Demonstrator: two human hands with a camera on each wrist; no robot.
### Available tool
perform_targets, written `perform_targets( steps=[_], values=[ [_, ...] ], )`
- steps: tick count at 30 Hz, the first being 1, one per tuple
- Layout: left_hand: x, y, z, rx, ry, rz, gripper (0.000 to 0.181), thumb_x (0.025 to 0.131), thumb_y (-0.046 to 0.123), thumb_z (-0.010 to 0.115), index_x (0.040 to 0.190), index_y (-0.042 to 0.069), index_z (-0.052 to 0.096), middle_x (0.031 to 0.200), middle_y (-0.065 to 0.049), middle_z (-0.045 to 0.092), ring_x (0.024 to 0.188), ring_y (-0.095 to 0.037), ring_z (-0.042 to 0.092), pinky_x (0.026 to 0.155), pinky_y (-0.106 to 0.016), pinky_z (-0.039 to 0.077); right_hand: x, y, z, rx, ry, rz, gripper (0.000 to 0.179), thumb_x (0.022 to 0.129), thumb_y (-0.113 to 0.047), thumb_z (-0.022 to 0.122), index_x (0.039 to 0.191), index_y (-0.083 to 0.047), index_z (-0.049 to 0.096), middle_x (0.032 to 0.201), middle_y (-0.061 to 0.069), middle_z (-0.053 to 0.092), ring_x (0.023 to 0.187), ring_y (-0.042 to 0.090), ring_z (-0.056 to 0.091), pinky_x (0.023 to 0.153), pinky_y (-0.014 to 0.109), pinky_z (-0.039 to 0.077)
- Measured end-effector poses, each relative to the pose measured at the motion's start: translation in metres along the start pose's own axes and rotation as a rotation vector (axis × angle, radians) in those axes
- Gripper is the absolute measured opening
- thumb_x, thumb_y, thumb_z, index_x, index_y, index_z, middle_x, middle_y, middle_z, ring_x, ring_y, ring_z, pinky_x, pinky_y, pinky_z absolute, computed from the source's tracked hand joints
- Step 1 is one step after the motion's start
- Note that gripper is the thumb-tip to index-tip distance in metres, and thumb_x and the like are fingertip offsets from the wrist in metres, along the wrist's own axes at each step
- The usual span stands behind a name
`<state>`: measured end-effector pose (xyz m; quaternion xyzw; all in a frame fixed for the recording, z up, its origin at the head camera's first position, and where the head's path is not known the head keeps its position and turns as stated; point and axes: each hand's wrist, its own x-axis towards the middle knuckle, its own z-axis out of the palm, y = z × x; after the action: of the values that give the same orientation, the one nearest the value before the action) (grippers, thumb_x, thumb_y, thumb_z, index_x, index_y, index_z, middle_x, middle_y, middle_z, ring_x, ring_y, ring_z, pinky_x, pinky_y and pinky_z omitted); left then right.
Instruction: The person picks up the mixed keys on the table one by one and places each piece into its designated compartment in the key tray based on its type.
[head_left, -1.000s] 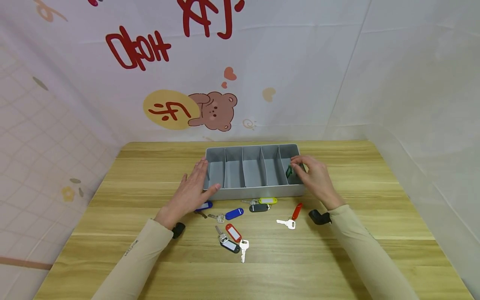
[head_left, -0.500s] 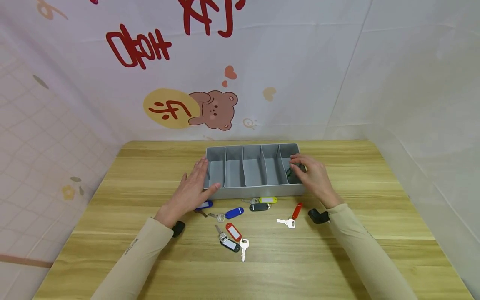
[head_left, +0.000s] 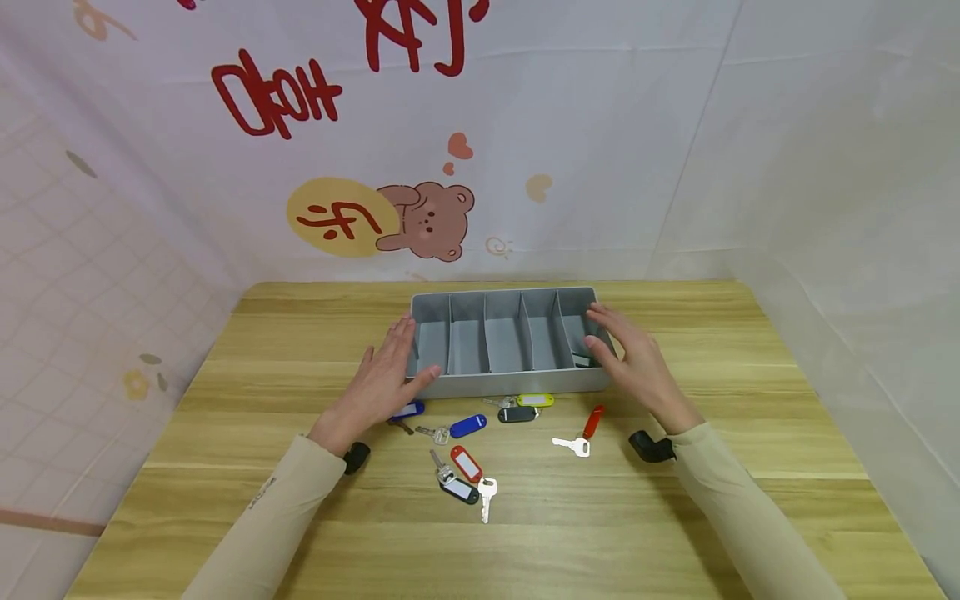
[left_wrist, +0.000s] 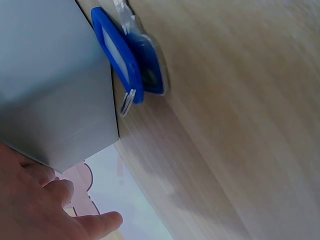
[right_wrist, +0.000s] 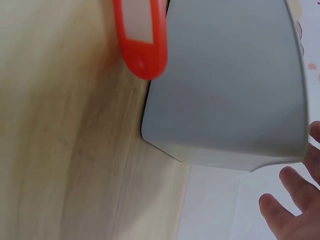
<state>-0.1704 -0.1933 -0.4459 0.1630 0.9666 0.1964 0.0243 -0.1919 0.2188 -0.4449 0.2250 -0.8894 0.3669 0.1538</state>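
Broadly, a pale wooden table (head_left: 675,525) with long grain streaks fills the lower part of the head view, its far edge meeting a white back wall (head_left: 600,108) that looks like hung sheeting with creases. Printed on that wall are large red characters (head_left: 273,96), a brown bear (head_left: 435,221) beside a yellow oval (head_left: 341,217), and small hearts (head_left: 460,146). A faint grid pattern runs over the left side wall (head_left: 90,250), while the right side wall (head_left: 862,208) is plain and whitish. Near the table's far edge sits a grey tray (head_left: 510,383) of five compartments; in the rightmost one lies a dark tag (head_left: 582,360) with a pale label. The left hand (head_left: 378,379) rests along the tray's left end, fingers extended, thumb apart, holding nothing. At the opposite end the right hand (head_left: 633,358) has its fingers spread and its grasp empty, the thumb over the rightmost compartment. On the wood in front of the tray are keyed tags: a blue tag (head_left: 408,409) next to the left hand, another blue one (head_left: 468,426), a yellow tag (head_left: 535,400) just beyond a dark grey tag (head_left: 517,415), a red tag (head_left: 467,464) near a black tag (head_left: 459,491), and a second red one (head_left: 593,422) farther right. Beige sleeves (head_left: 750,508) cover both forearms.
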Motion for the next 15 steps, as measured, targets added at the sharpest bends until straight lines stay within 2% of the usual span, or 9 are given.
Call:
perform_targets(
  steps=[9, 15],
  values=[
    [0.0, 0.0, 0.001, 0.007, 0.005, 0.006, 0.099, 0.102, 0.065, 0.047, 0.166, 0.001, 0.006, 0.174, -0.014, 0.0, 0.159, -0.034, 0.003, 0.117, -0.073, 0.015, -0.017, -0.009, -0.011, 0.012, -0.041, 0.015, 0.051, 0.103, -0.025, 0.066, 0.151, -0.008, 0.055, 0.158, 0.013, 0.048, 0.149, 0.038, 0.038, 0.115, 0.064, 0.032],
    [-0.001, 0.001, -0.001, 0.014, -0.006, 0.008, 0.097, 0.103, 0.065, 0.046, 0.166, 0.002, 0.006, 0.174, -0.015, 0.0, 0.159, -0.035, 0.002, 0.117, -0.073, 0.014, -0.027, -0.014, -0.016, -0.005, -0.066, -0.018, 0.052, 0.103, -0.023, 0.067, 0.15, -0.007, 0.054, 0.157, 0.011, 0.049, 0.149, 0.038, 0.038, 0.114, 0.064, 0.033]
  ],
)
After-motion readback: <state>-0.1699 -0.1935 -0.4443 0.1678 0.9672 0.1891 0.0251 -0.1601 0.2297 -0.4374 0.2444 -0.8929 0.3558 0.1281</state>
